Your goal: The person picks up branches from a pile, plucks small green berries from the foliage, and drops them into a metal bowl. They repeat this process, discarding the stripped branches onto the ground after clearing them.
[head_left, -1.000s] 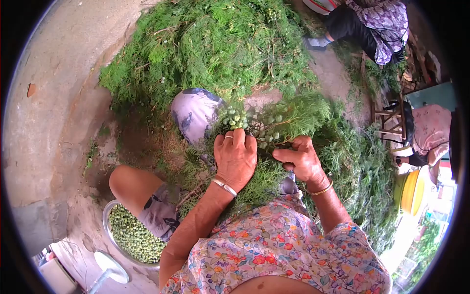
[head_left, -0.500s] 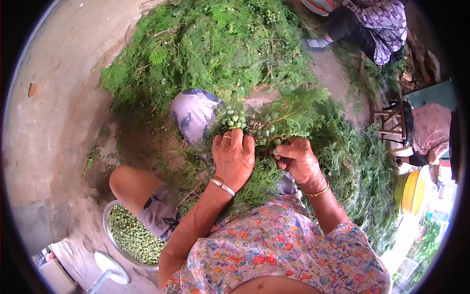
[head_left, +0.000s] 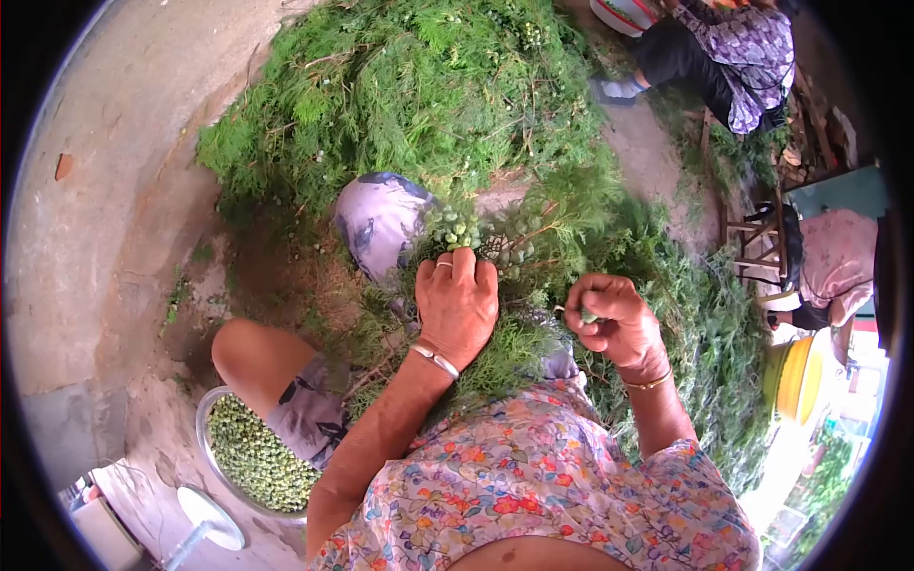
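Note:
A leafy green arborvitae branch (head_left: pixel 547 228) with clusters of pale green cones (head_left: pixel 455 228) lies across my lap. Closed around its stem side, just below a cone cluster, is my left hand (head_left: pixel 457 305), which wears a ring and a silver bracelet. To the right, apart from the branch, my right hand (head_left: pixel 614 319) has its fingers curled around a picked green cone (head_left: pixel 588 315); whether more are in the palm is hidden.
A large pile of cut foliage (head_left: pixel 400 95) stands ahead, and more greenery (head_left: pixel 709 352) lies at right. A round basin (head_left: pixel 205 447) full of green cones sits at lower left. Other people (head_left: pixel 738 57) sit at upper right and right, near a yellow tub (head_left: pixel 800 376).
My right hand has moved right and slightly down, away from the branch, with a green cone in its fingers. My left hand has stayed nearly in place on the branch.

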`<action>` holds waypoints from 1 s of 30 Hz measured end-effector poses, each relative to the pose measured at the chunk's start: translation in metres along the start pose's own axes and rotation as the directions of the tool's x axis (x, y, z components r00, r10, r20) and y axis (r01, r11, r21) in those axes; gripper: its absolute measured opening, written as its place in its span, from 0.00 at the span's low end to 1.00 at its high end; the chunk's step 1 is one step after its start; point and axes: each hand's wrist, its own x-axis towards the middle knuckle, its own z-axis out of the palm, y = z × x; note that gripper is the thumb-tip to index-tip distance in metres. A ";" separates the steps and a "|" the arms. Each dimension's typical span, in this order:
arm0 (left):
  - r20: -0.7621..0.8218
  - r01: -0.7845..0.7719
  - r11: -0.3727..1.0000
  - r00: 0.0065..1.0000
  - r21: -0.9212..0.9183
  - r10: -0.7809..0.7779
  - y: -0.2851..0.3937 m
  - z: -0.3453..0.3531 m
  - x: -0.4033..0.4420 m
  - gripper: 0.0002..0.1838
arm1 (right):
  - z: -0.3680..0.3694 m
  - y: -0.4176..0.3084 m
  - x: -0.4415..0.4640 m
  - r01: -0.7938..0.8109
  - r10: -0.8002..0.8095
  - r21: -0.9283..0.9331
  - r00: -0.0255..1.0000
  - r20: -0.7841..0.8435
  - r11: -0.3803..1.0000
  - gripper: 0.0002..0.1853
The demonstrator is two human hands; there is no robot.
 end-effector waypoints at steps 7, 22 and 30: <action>0.018 -0.026 1.000 1.000 0.004 0.026 0.000 -0.005 -0.002 0.04 | 0.032 -0.013 0.011 0.156 -0.174 -0.123 0.971 -0.161 0.980 0.06; -0.011 -0.006 0.999 1.000 -0.036 0.006 -0.004 -0.003 -0.005 0.08 | 0.042 -0.011 0.063 0.074 -0.384 -0.955 0.922 -0.045 0.288 0.11; 0.032 -0.008 1.000 0.999 -0.010 0.008 -0.002 -0.006 -0.003 0.04 | 0.046 -0.005 0.068 0.137 -0.419 -0.972 0.907 0.046 0.190 0.12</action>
